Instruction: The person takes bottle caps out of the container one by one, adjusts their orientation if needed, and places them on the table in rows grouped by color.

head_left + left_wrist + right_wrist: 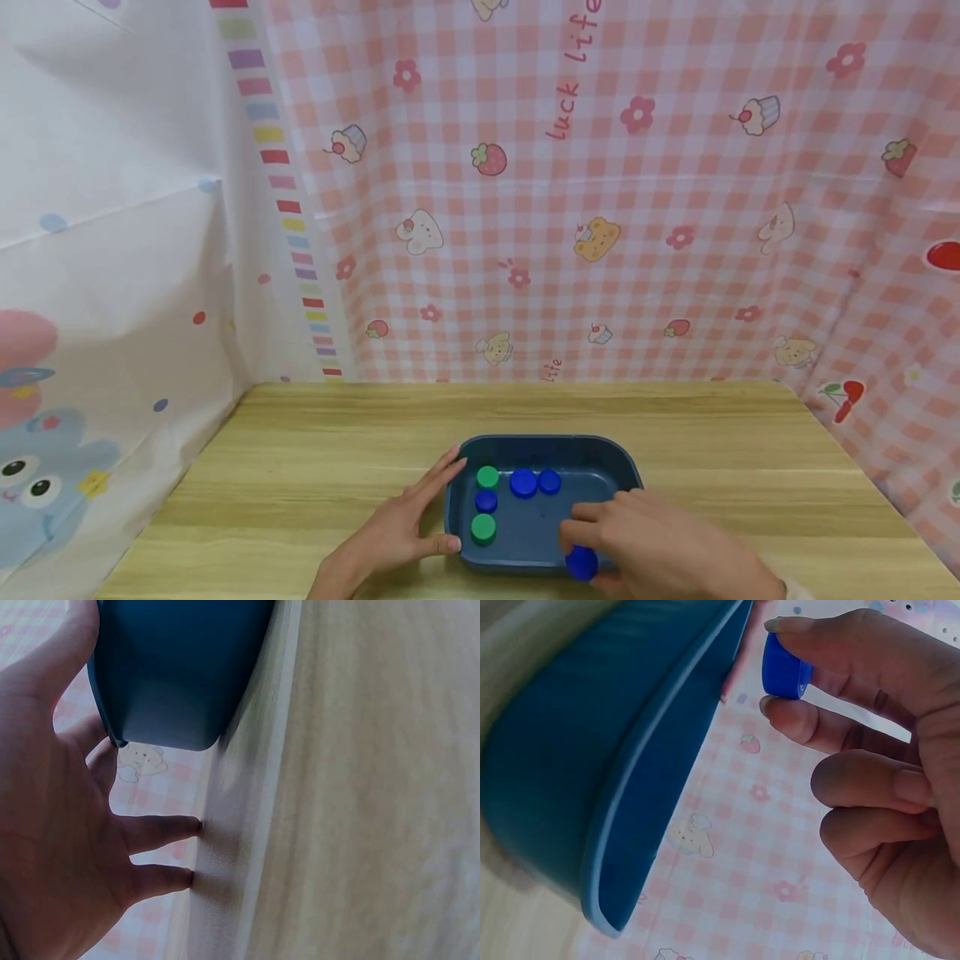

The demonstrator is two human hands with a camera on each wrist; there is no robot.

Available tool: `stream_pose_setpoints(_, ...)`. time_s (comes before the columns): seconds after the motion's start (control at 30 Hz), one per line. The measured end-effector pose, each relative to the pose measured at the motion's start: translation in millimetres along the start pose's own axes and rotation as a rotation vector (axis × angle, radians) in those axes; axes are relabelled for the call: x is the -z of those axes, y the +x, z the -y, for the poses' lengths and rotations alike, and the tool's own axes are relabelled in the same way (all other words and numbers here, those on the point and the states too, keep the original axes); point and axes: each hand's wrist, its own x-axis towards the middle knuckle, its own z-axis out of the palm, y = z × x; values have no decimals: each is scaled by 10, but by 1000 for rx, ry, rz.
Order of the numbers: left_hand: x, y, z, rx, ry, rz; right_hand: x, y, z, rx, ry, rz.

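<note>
A dark blue-green plastic tray [540,554] stands on the table. My left hand [393,529] is spread at the tray's left end, thumb and fingertips at the wall and rim. In the left wrist view, two fingers of that hand [64,802] reach down to the tabletop beside the tray. My right hand [645,533] pinches a blue bottle cap [784,671] between thumb and index finger, over the tray's near right edge. Its other fingers are curled in the right wrist view. Inside the tray lie green caps [487,477] and several blue caps [523,483], towards the left and back.
The wooden table [300,467] extends around the tray on both sides and behind it. A pink checked cloth [525,192] hangs at the back and right, and a white printed cloth [112,208] at the left.
</note>
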Motion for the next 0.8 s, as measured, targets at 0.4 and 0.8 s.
stream_pose_setpoints(0.4, -2, -10, -4, -22, -2, -4, -241, -53, 84, 0, 141, 68)
stream_pose_setpoints(0.8, 5, 3, -4, 2, -1, 2, -554, -42, 87, -90, 204, 201)
